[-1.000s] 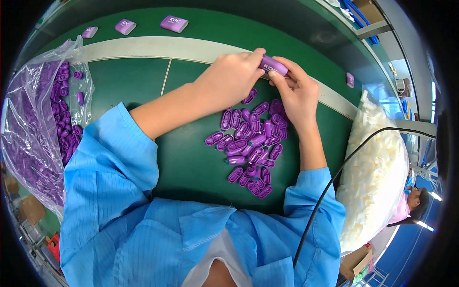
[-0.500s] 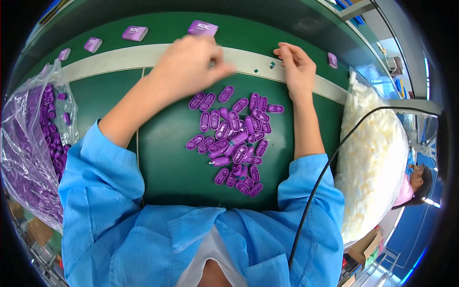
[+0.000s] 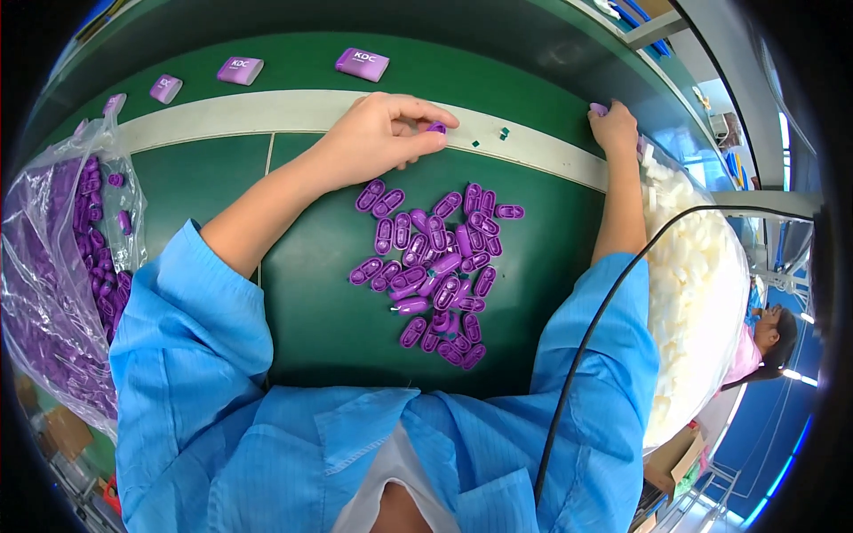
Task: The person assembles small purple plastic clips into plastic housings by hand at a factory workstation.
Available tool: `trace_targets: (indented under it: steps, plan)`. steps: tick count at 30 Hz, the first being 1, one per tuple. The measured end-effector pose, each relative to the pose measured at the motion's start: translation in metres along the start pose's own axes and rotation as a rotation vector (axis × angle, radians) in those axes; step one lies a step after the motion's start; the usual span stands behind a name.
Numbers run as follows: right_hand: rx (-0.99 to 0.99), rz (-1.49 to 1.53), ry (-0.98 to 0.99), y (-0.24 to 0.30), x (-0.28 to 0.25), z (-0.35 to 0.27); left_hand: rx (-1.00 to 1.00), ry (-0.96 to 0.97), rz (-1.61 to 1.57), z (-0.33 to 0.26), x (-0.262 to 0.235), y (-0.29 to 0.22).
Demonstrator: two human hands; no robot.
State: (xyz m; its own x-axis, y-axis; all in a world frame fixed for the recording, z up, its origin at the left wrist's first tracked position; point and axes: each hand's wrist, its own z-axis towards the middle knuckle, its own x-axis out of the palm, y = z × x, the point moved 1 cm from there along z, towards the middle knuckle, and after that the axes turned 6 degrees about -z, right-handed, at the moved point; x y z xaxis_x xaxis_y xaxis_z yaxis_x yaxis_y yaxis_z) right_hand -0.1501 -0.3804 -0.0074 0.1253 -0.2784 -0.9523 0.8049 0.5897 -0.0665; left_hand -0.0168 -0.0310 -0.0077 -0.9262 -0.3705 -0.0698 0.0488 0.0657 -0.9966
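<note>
My left hand (image 3: 391, 133) is over the pale rail, its thumb and fingers closed on a small purple oval shell (image 3: 436, 129), partly hidden by the fingertips. My right hand (image 3: 615, 129) reaches across the rail to the far right of the green strip. Its fingers are closed round a lilac case (image 3: 598, 109), which shows only at its far edge. Between me and the rail lies a loose pile of purple oval shells (image 3: 447, 291), some with the hollow side up. Two tiny green pieces (image 3: 505, 133) rest on the rail between my hands.
Several lilac cases (image 3: 362, 64) are spaced along the green strip (image 3: 293, 55) beyond the pale rail (image 3: 222, 113). A clear bag of purple parts (image 3: 53, 266) stands at the left, a bag of cream pieces (image 3: 689, 302) at the right. A black cable (image 3: 582, 351) crosses my right sleeve.
My right hand has moved right from the rail and gripped the lilac case. My left hand now holds a shell, and one is gone from the pile's far edge. The other cases shifted slightly left.
</note>
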Motion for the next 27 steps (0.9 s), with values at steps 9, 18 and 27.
trace_targets:
  steps: [9,18,27]
  plan:
    - [-0.105,1.672,0.808,0.113,-0.051,-0.12,0.022,-0.077,-0.252,0.002,-0.005,0.008]
    - [-0.153,1.682,0.813,0.132,-0.049,-0.149,0.041,-0.093,-0.164,0.004,-0.002,0.012]
    - [-0.117,1.655,0.768,0.132,-0.049,-0.149,0.135,-0.132,-0.328,0.007,-0.004,0.016]
